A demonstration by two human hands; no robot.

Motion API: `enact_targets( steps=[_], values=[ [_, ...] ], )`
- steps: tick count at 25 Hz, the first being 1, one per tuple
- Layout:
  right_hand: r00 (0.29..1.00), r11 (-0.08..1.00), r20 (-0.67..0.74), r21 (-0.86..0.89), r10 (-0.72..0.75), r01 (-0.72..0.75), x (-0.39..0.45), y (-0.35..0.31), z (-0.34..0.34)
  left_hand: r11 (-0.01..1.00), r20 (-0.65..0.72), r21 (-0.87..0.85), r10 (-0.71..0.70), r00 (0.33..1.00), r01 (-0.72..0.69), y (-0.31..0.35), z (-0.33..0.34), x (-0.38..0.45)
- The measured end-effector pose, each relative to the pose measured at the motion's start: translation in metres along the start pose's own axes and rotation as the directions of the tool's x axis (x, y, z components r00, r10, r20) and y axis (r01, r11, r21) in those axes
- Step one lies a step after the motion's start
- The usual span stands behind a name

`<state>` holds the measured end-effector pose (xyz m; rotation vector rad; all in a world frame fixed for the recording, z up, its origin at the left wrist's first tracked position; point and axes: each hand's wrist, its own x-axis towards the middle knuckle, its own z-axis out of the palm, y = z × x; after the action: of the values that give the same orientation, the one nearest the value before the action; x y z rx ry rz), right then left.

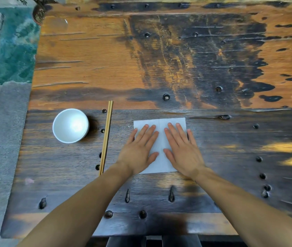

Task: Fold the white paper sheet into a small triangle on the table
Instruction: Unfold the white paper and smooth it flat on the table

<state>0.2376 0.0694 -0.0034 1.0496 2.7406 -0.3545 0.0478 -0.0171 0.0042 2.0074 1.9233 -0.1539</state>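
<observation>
Two bare hands are lying flat on a white paper sheet (160, 127) near the front middle of a dark, weathered wooden tabletop (159, 59). Starting at the far left, a green and grey floor is showing beyond the tabletop's edge, and a potted plant (38, 11) is standing at about 11 o'clock from the sheet, by the far left corner. Closer in, a white bowl (70, 125) is sitting upright at 9 o'clock from the sheet, well apart from it. Between the bowl and the sheet, a pair of wooden chopsticks (106, 138) is lying side by side, running from near to far, apart from both.

The sheet is lying flat and looks roughly square, with a faint crease running from 12 to 6 o'clock down its middle. The left hand (140, 148) is pressing on the left half of the sheet, its grip spread: fingers straight and slightly fanned, pointing toward 1 o'clock, thumb resting near the crease. The right hand (181, 150) is pressing on the right half in mirror fashion, its grip likewise spread, fingers straight and pointing toward 11 o'clock, thumb close to the crease. The two hands are near each other without touching, and neither is pinching anything. Both bare forearms are reaching in from 6 o'clock.
</observation>
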Motion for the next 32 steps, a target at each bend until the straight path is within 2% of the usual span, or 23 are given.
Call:
enact_targets(
  steps=[5,7,11,15,18,20,25,28,32],
  values=[
    [0.996,0.998,0.082,-0.049,0.033,-0.029,-0.011,0.004,0.021,0.999,0.010,0.036,-0.030,0.999,0.030,0.027,0.022,0.007],
    [0.995,0.997,0.077,-0.056,0.062,-0.058,-0.015,0.005,0.027,0.998,0.018,0.049,-0.044,0.999,0.043,0.021,0.031,0.001],
    [0.988,0.989,0.056,-0.014,0.146,-0.145,-0.020,0.006,0.033,0.982,-0.021,0.018,-0.185,0.982,0.186,-0.008,0.040,-0.021],
    [0.982,0.983,0.043,0.000,0.184,-0.185,-0.028,0.007,0.030,0.978,-0.019,-0.002,-0.207,0.978,0.207,-0.021,0.034,-0.031],
    [0.988,0.988,-0.037,0.036,0.151,-0.149,-0.012,-0.003,0.021,0.978,-0.102,-0.067,-0.204,0.974,0.198,-0.006,0.020,-0.007],
    [0.994,0.994,-0.036,0.045,0.105,-0.103,0.008,-0.008,0.016,0.981,-0.128,-0.099,-0.178,0.976,0.166,0.007,0.013,0.016],
    [1.000,1.000,0.013,0.002,0.002,-0.002,0.031,0.004,0.024,0.987,-0.032,-0.047,-0.152,0.988,0.151,0.002,0.026,0.028],
    [0.997,0.997,-0.016,0.004,0.075,-0.075,0.022,0.014,0.032,0.980,-0.070,-0.009,-0.198,0.978,0.198,-0.018,0.034,0.011],
    [0.976,0.976,-0.033,-0.017,0.217,-0.218,0.004,0.038,0.032,0.963,-0.050,-0.016,-0.269,0.962,0.269,-0.038,0.032,-0.003]
  ],
)
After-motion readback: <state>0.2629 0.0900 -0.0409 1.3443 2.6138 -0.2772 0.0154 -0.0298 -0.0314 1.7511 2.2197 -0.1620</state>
